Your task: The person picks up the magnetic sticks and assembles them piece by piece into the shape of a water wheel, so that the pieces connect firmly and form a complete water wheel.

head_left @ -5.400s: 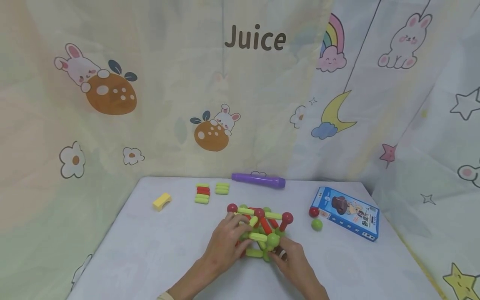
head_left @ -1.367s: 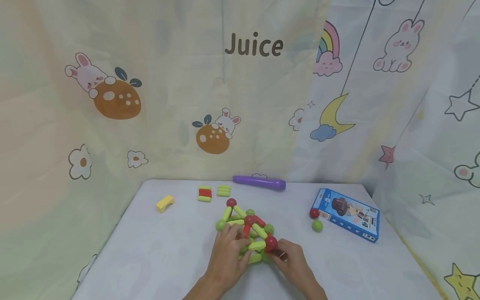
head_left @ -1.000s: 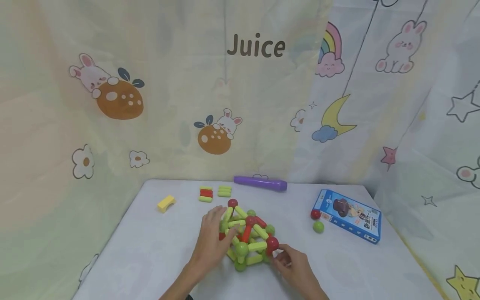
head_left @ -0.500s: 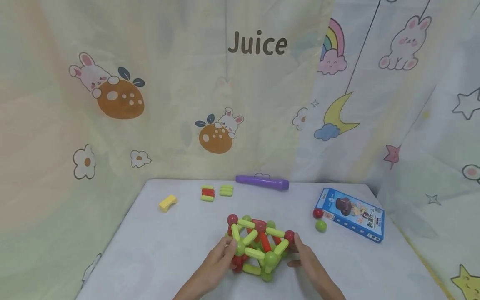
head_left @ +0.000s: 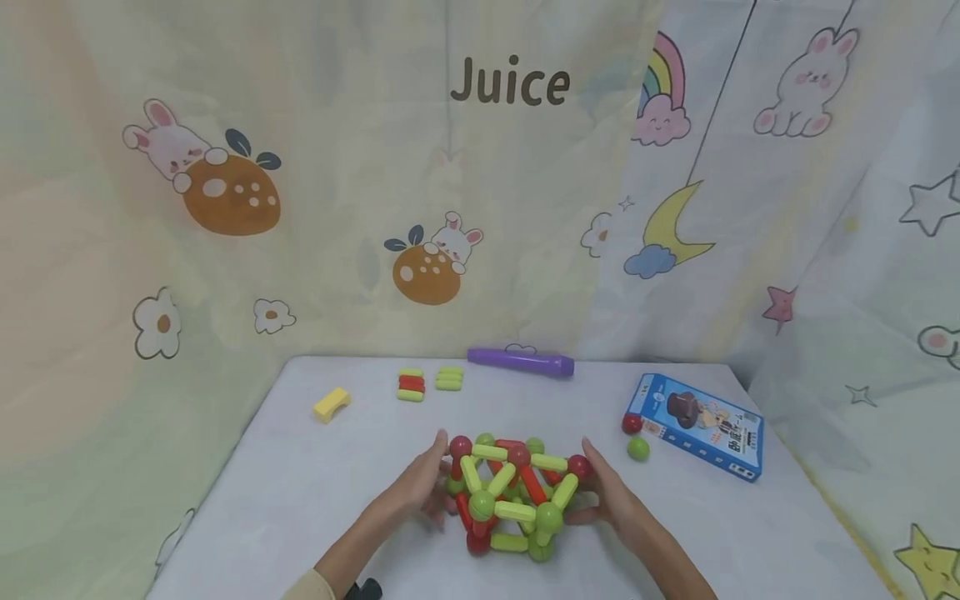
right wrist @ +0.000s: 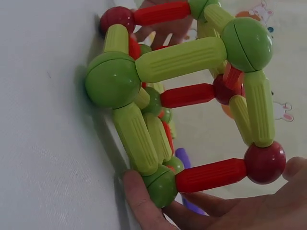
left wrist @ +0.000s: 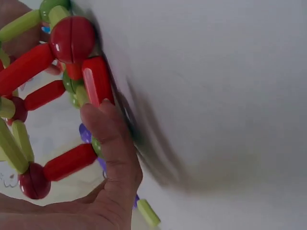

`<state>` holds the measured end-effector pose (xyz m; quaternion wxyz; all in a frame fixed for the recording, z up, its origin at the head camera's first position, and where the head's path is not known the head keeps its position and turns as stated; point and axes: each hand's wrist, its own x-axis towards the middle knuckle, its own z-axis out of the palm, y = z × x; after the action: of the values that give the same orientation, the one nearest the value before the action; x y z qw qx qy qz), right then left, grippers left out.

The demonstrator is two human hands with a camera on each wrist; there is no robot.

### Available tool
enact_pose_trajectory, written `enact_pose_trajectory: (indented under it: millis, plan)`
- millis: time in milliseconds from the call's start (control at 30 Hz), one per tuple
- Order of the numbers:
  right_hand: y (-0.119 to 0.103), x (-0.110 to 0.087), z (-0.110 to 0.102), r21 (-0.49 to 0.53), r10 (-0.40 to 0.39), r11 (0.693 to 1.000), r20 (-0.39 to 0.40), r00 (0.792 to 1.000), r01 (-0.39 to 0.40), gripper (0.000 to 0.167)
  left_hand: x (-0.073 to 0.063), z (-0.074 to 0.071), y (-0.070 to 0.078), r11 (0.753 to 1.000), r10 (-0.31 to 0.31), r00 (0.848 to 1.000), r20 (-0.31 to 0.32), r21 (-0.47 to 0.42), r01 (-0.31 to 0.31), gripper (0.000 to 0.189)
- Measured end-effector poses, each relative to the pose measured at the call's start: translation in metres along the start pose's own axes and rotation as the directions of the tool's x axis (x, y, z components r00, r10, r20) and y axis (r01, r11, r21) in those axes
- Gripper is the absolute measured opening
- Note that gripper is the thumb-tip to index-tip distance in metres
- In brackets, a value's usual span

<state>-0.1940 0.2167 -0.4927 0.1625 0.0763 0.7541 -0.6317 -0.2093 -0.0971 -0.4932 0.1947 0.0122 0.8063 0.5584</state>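
Note:
A magnetic ball-and-stick frame [head_left: 513,492] of red and green balls with red and yellow-green rods stands on the table in the head view. My left hand [head_left: 422,483] holds its left side. In the left wrist view, a fingertip [left wrist: 98,115] touches a red rod [left wrist: 97,79] at the base, beside a red ball [left wrist: 73,39]. On the right side, my right hand [head_left: 611,492] grips the frame. Its fingertip [right wrist: 136,189] is against a low green ball [right wrist: 160,186] and the thumb [right wrist: 296,167] is beside a red upper ball [right wrist: 265,162], in the right wrist view.
Loose rods [head_left: 411,384] lie in two small groups at the back, near a purple microphone-like stick [head_left: 521,362]. A yellow arch block [head_left: 332,404] is at the left. At the right are a blue box [head_left: 697,425], a loose red ball [head_left: 632,423] and a green ball [head_left: 638,448].
The frame has turned and slid nearer me. My left hand has moved from its front to its left side, my right hand to its right side. The left rod group holds fewer rods than 5.4 s ago.

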Motion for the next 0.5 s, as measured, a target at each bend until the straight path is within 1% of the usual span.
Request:
enact_pose_trajectory:
  millis: [100,167,267,333,400,500]
  plan:
    - [-0.004,0.003,0.003,0.056,0.017,0.998,0.016,1.000,-0.018,0.097,0.004,0.004,0.000,0.999,-0.032,0.999,0.032,-0.021,0.033,0.102]
    - [-0.005,0.005,0.003,0.078,0.019,0.997,0.030,0.999,-0.021,0.093,0.004,0.006,0.002,0.999,-0.036,0.999,0.036,-0.023,0.037,0.101]
    - [-0.005,0.007,0.000,0.082,0.020,0.996,0.078,0.997,-0.027,0.089,0.004,0.008,0.005,0.999,-0.041,0.999,0.033,-0.015,0.042,0.099]
    - [-0.006,0.008,-0.003,0.066,0.011,0.998,0.119,0.993,-0.019,0.086,0.003,0.009,0.008,0.999,-0.031,0.999,0.032,-0.008,0.031,0.096]
    - [-0.007,0.008,-0.006,0.027,0.003,1.000,0.161,0.987,-0.008,0.083,0.002,0.011,0.011,1.000,-0.008,1.000,0.027,0.006,0.008,0.090]
    - [-0.009,0.007,-0.009,-0.050,-0.026,0.998,0.202,0.979,0.037,0.076,-0.002,0.012,0.014,0.998,0.062,0.998,0.002,0.031,-0.062,0.080]
